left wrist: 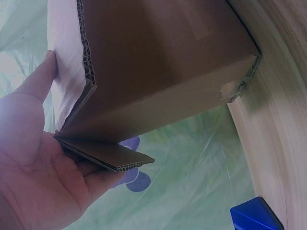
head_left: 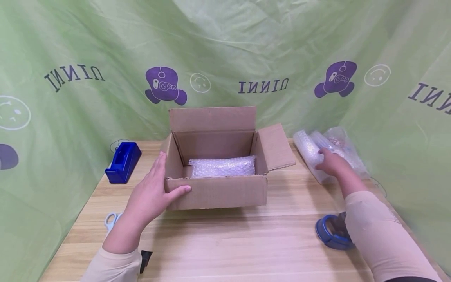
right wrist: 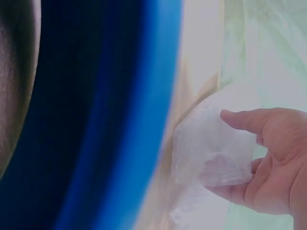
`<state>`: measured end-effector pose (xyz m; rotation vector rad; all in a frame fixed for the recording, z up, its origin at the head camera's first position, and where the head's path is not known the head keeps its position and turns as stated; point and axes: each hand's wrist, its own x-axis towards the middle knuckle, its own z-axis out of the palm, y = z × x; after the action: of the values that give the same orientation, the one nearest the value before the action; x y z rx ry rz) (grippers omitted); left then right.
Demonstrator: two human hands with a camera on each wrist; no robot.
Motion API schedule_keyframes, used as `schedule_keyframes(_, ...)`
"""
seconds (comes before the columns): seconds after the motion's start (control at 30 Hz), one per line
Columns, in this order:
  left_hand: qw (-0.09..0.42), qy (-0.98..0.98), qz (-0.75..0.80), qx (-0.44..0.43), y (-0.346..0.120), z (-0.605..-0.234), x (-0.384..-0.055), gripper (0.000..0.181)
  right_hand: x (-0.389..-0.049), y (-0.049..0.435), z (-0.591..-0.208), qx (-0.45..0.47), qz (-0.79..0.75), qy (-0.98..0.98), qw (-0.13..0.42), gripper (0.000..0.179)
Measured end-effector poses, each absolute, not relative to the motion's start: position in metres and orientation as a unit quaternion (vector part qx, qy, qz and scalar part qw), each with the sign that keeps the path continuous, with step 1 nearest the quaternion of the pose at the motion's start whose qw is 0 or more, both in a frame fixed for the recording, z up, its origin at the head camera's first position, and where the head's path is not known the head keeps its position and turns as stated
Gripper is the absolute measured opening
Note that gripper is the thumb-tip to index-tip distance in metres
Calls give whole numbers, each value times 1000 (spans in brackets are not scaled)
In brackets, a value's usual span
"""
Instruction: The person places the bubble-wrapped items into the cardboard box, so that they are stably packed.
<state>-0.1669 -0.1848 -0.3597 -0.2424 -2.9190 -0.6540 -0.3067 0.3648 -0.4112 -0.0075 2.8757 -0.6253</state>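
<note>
An open cardboard box [head_left: 215, 192] stands in mid-table, with a bubble-wrapped bundle [head_left: 223, 167] lying inside. My left hand [head_left: 149, 197] grips the box at its front left corner, thumb across the front wall and fingers along the left side. In the left wrist view, that hand's fingers reach behind a folded flap [left wrist: 103, 152]. At the back right, my right hand [head_left: 332, 162] holds a clear bubble-wrapped roll [head_left: 308, 150] between thumb and fingers. More bubble-wrapped packages [head_left: 343, 143] lie right beside it. The right wrist view shows the thumb on the wrapped roll [right wrist: 211, 139], the other fingers partly hidden.
A blue tape dispenser [head_left: 123, 162] stands at the left rear. Scissors with light blue handles [head_left: 111, 221] lie partly behind the left forearm. A blue ring-shaped roll [head_left: 332, 237] sits by the right forearm. Green printed cloth [head_left: 218, 51] hangs around the table.
</note>
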Motion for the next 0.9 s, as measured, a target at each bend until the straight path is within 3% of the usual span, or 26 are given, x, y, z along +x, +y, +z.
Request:
schedule_keyframes(0.3, 71, -971, -214, -82, -185, -360, -167, 121, -307, 368, -406, -30, -179, 981, 65, 59)
schedule_keyframes(0.9, 72, -970, -216, -83, -186, -360, -167, 121, -296, 345, -345, -57, -245, 968, -20, 54)
